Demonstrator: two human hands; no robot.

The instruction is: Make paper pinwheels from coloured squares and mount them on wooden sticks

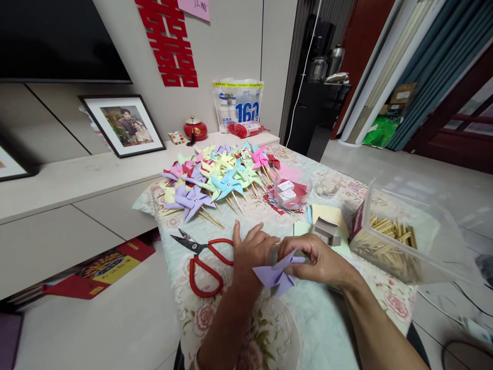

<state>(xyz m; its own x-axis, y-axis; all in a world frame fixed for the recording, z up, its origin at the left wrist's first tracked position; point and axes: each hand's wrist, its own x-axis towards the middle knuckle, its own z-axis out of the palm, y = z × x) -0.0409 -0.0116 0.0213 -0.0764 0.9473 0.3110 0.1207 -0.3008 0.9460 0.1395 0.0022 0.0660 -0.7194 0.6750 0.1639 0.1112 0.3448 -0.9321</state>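
My right hand pinches a purple paper pinwheel, its folded blades hanging below the fingers; no stick shows on it. Close beside it, my left hand reaches over the table with fingers stretched out and apart, its fingertips near a small dish mostly hidden behind both hands. Just left of that hand lie red-handled scissors, blades apart. Farther back, finished pinwheels in several colours lie heaped on their sticks. A small grey open box rests on paper sheets beyond my right hand.
At the right stands a clear plastic bin of wooden sticks. A clear bowl with small white boxes sits behind my hands, near a second clear dish. A flowered cloth covers the table; a cabinet borders its far left.
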